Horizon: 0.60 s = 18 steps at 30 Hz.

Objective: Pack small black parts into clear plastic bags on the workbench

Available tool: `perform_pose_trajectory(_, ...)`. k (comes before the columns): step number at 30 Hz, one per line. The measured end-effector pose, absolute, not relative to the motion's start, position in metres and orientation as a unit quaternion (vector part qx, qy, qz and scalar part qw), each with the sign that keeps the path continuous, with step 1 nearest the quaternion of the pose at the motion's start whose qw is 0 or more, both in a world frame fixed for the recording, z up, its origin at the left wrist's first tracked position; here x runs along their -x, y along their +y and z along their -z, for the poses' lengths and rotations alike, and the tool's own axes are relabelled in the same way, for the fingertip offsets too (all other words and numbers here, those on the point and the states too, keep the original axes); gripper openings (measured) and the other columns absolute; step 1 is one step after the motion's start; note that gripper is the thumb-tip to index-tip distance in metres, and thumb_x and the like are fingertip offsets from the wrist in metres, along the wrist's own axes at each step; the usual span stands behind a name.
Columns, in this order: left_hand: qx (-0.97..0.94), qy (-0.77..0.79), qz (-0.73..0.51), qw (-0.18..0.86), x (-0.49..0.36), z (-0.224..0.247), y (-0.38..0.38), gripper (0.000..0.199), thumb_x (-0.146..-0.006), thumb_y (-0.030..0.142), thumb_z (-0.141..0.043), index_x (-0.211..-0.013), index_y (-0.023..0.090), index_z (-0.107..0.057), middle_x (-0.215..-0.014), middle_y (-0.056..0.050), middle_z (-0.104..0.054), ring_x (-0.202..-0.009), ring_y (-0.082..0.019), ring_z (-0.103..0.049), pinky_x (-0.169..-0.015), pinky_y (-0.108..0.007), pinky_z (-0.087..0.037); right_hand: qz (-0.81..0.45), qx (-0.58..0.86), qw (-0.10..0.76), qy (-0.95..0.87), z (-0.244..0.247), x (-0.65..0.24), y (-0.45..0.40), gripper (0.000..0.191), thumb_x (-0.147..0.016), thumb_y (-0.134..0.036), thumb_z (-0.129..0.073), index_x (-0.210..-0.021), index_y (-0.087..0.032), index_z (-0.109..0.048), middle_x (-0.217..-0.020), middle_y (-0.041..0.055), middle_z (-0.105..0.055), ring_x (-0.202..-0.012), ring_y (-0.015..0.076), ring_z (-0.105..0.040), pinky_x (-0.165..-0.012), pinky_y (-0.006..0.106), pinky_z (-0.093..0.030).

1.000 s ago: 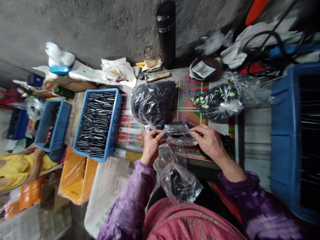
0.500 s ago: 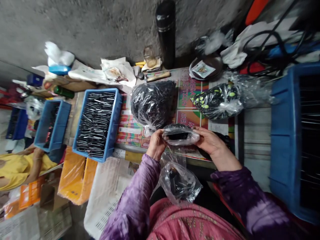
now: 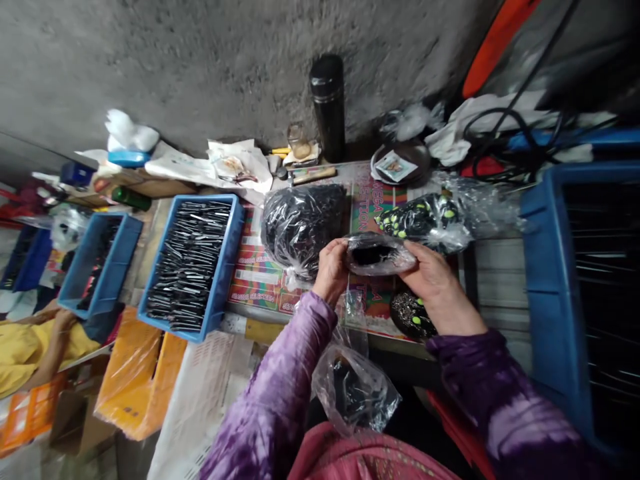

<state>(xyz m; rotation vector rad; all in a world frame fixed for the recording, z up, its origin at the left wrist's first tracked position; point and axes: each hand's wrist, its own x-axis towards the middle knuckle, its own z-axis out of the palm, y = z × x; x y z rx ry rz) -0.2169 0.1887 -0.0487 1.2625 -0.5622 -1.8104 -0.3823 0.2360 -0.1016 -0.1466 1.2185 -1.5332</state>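
Observation:
My left hand (image 3: 331,272) pinches the left edge of a clear plastic bag (image 3: 379,269), and the fingers of my right hand (image 3: 434,277) close on its right edge. Between them the bag's mouth is spread, with black contents showing inside; I cannot tell what they are. Just beyond my left hand sits a tied clear bag full of black pieces (image 3: 303,220). Past my right hand lies another tied bag of black and green pieces (image 3: 420,219). A dark round item with green spots (image 3: 407,317) shows partly under my right hand. More clear plastic (image 3: 357,387) lies over my lap.
A blue bin of thin black pieces (image 3: 187,263) stands at the left, a large blue bin (image 3: 555,307) at the right. A black flask (image 3: 327,110) stands by the wall. An orange crate (image 3: 127,373) and a person in a yellow top (image 3: 25,353) are far left.
Both hands have moved slightly right with the held bag, and its dark opening faces me more fully. The spotted round item under my right hand shows more. The view has shifted upward.

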Motion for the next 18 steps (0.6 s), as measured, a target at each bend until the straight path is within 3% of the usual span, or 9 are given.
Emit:
perform_pose_trajectory(3, -0.49, -0.26, 0.717, 0.422, 0.223, 0.062, 0.168, 0.022, -0.071, 0.032, -0.077, -0.076, 0.017, -0.063, -0.058, 0.006, -0.049, -0.054, -0.007, -0.039, -0.057, -0.024, -0.033, 0.676, 0.068, 0.533, 0.504, 0.104, 0.372, 0.231, 0.036, -0.056, -0.041, -0.088, -0.078, -0.023, -0.066, -0.08, -0.0002, -0.069, -0.079, 0.0199, -0.064, -0.072, 0.035, -0.057)
perform_pose_trajectory(8, -0.49, -0.287, 0.687, 0.454, 0.233, 0.079, 0.149, 0.025, -0.074, 0.033, -0.076, -0.09, 0.015, -0.07, -0.074, 0.001, -0.066, -0.069, -0.01, -0.055, -0.073, -0.024, -0.044, 0.694, 0.093, 0.5, 0.509, 0.104, 0.353, 0.222, 0.047, -0.056, -0.053, -0.088, -0.081, -0.023, -0.062, -0.073, -0.0013, -0.061, -0.069, 0.0177, -0.057, -0.066, 0.035, -0.054)
perform_pose_trajectory(14, -0.512, -0.385, 0.622, 0.451, 0.232, 0.073, 0.151, 0.034, -0.079, 0.026, -0.071, -0.112, 0.016, -0.07, -0.087, -0.003, -0.071, -0.073, -0.013, -0.059, -0.074, -0.026, -0.048, 0.695, 0.137, 0.489, 0.509, 0.098, 0.341, 0.211, 0.049, -0.06, -0.058, -0.085, -0.084, -0.023, -0.061, -0.078, -0.0014, -0.061, -0.073, 0.017, -0.056, -0.068, 0.031, -0.049)
perform_pose_trajectory(18, -0.594, -0.466, 0.495, 0.43, 0.231, 0.062, 0.15, 0.034, -0.083, 0.016, -0.066, -0.117, 0.017, -0.068, -0.11, -0.009, -0.073, -0.1, -0.022, -0.067, -0.097, -0.033, -0.049, 0.674, 0.167, 0.472, 0.543, 0.109, 0.34, 0.204, 0.052, -0.066, -0.06, -0.08, -0.096, -0.023, -0.06, -0.081, -0.0025, -0.06, -0.074, 0.0157, -0.053, -0.067, 0.027, -0.046)
